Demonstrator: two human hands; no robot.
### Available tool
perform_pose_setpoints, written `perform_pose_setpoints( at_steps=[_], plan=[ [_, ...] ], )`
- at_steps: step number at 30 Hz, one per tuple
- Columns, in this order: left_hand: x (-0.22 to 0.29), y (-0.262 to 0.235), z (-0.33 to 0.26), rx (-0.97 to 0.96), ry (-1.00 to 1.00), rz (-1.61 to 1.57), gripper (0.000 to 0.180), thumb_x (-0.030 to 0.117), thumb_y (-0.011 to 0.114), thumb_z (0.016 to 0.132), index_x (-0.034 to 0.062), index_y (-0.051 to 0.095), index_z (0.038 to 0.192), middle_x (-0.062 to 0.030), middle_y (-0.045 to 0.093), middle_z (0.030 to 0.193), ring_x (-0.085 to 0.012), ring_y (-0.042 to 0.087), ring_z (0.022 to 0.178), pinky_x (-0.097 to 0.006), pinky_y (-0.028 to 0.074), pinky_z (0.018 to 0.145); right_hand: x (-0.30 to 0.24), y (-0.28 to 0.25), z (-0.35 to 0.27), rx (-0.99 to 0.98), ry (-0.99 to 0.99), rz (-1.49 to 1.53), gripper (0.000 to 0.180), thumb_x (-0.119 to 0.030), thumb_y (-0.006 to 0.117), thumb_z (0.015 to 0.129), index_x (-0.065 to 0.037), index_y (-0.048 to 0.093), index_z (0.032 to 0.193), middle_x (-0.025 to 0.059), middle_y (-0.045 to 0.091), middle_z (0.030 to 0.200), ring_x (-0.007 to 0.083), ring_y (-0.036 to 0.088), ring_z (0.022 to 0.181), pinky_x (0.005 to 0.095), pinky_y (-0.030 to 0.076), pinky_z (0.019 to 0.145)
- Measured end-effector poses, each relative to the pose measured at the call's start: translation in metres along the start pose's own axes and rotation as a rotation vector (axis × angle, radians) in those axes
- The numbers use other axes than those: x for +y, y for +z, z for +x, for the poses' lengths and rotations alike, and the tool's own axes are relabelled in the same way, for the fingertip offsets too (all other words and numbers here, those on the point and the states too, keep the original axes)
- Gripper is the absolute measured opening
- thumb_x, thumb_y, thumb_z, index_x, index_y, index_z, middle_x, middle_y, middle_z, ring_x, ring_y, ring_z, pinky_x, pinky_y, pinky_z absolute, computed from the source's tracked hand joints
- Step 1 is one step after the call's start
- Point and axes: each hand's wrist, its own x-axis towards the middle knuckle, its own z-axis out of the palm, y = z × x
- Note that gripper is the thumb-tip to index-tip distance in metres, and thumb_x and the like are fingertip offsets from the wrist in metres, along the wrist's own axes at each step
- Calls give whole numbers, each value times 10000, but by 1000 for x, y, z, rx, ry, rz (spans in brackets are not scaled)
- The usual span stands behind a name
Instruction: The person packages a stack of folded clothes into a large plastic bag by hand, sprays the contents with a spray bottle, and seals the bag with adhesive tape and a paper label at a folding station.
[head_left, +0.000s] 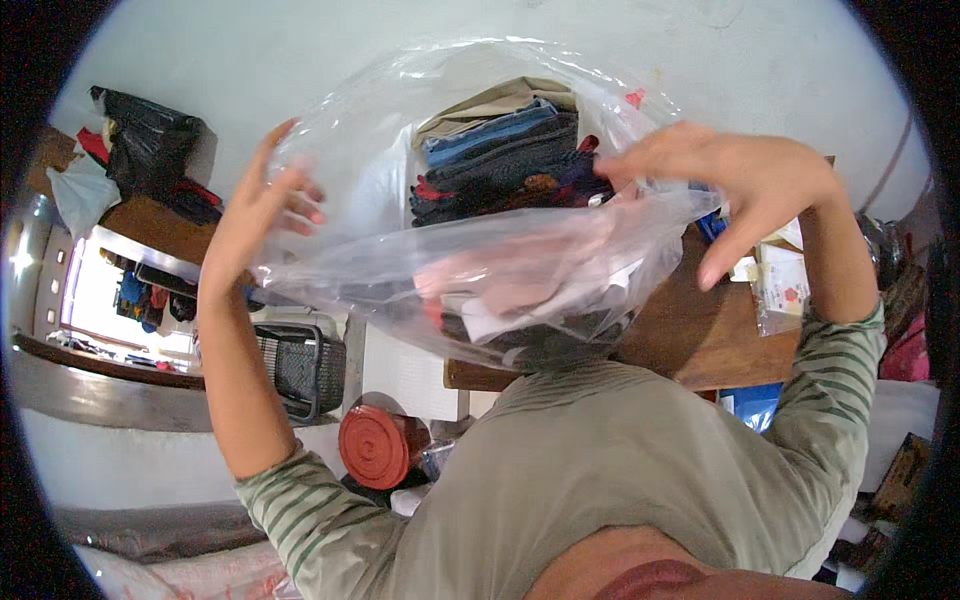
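Note:
A large clear plastic bag [340, 250] stands in front of me with its mouth spread wide. Inside it is a stack of folded clothes [500, 150], beige and blue at the top and dark below, with pink and white cloth showing through the near side. My left hand [265, 205] is at the bag's left rim, fingers apart and partly curled against the film. At the right rim is my right hand [740, 175], thumb and fingers spread, fingertips by the film and close to the clothes. Neither hand shows a closed grip.
The bag rests on a brown wooden table [660, 330] against a pale wall. Papers and small packets [780, 285] lie at its right. Lower left are a dark plastic basket [300, 370] and a red round-lidded container [375, 447]. A black plastic bag [150, 135] sits far left.

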Motion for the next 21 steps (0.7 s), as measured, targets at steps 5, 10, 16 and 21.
perform_pose_setpoints(
  at_steps=[5,10,16,21],
  plan=[
    [6,-32,25,-23,201,214,396,165,545,845,59,471,1219,-10,526,601,-75,493,482,-200,391,452,5,-22,18,-457,344,-136,273,-221,669,720,-17,602,888,150,588,764,215,581,717,345,440,644],
    [31,-74,45,93,284,336,407,357,550,825,79,564,1121,8,545,776,-75,511,737,-221,397,656,-10,-134,6,-152,585,-137,325,-296,644,769,-22,592,936,74,616,833,165,589,727,298,473,665],
    [41,-39,90,18,444,672,423,378,517,853,91,542,1163,-77,588,803,-98,527,720,-261,426,661,40,-148,65,-9,676,-184,708,-492,603,770,-25,408,1265,133,521,1160,239,502,1028,396,423,878],
    [58,-45,112,-129,352,696,318,345,569,825,46,592,931,-6,516,597,-84,479,506,-218,385,479,81,-116,100,-661,823,-546,434,-383,592,805,5,608,999,145,633,941,209,590,838,356,473,699]
  ],
)
